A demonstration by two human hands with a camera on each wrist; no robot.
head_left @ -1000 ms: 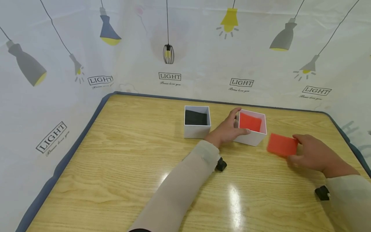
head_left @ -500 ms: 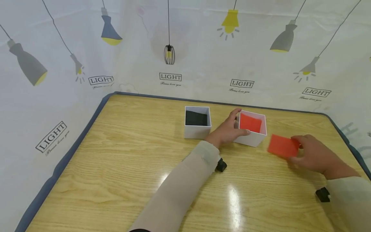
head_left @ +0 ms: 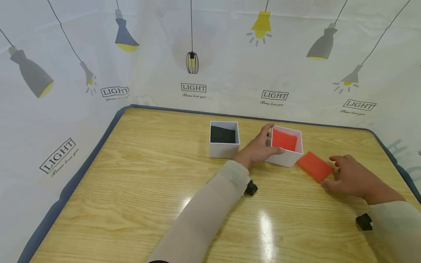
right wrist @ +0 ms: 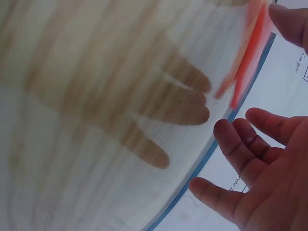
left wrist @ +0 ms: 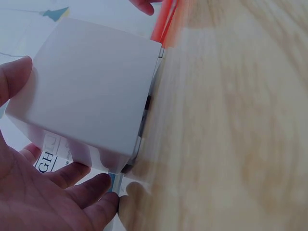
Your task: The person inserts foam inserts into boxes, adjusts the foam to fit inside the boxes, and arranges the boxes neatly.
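My left hand (head_left: 258,148) grips a white open-topped box (head_left: 285,157) at its left side, with the thumb on the front wall. Inside that box stands a flat red piece (head_left: 284,140). In the left wrist view the thumb and fingers are around the box (left wrist: 86,82). To the right of the box is a thin red card (head_left: 315,167), turned cornerwise and blurred; whether it lies flat on the table I cannot tell. My right hand (head_left: 352,177) is just beside its right corner. In the right wrist view the right hand's (right wrist: 260,168) fingers are spread, apart from the card (right wrist: 248,57).
A second white box (head_left: 224,149) with a flat black piece (head_left: 223,134) in it stands left of my left hand. The wooden table (head_left: 138,175) meets a pale wall covering (head_left: 227,69) printed with lamps along its dark back edge.
Earlier the right hand pinched the red card by its right edge. Now its fingers have let go, and the card has turned and shifted slightly left. The left hand stays on the box.
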